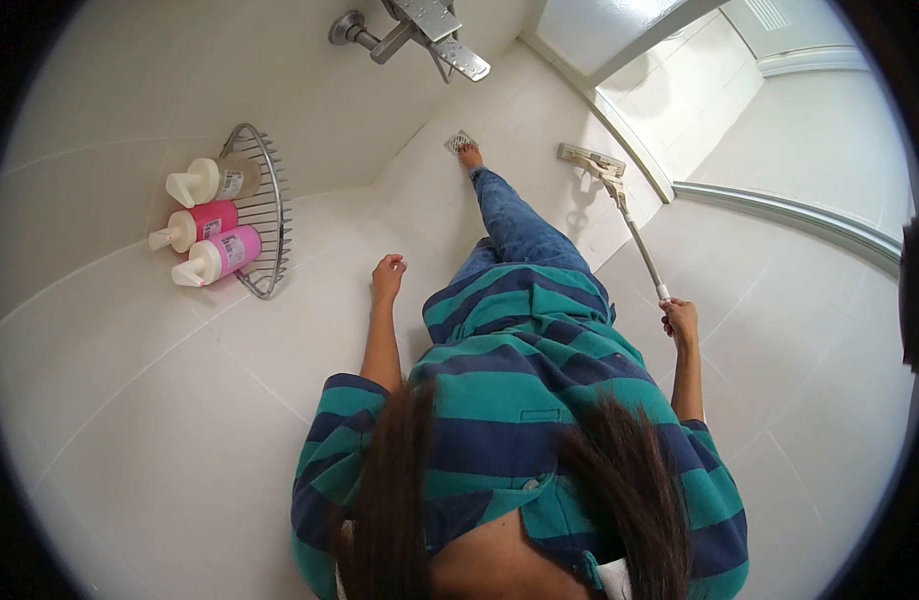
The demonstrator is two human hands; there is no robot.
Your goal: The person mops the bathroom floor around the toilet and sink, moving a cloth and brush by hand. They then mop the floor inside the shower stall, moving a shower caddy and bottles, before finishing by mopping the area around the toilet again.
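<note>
My right hand (680, 320) is wrapped round the pale handle of a mop (641, 245). The mop's flat, light-coloured head (591, 160) lies at the far end of the handle, on the pale floor near the shower's edge. My left hand (389, 275) hangs beside my body with its fingers curled together, and nothing shows in it. Just beyond my bare foot (469, 156) is a square metal floor drain (460, 141).
A wire corner rack (272, 215) on the left wall holds a clear bottle (219, 181), a red bottle (204, 225) and a pink bottle (224, 255), all with pumps. A metal shower fixture (409, 35) juts out at the top. A metal door track (789, 212) runs along the right.
</note>
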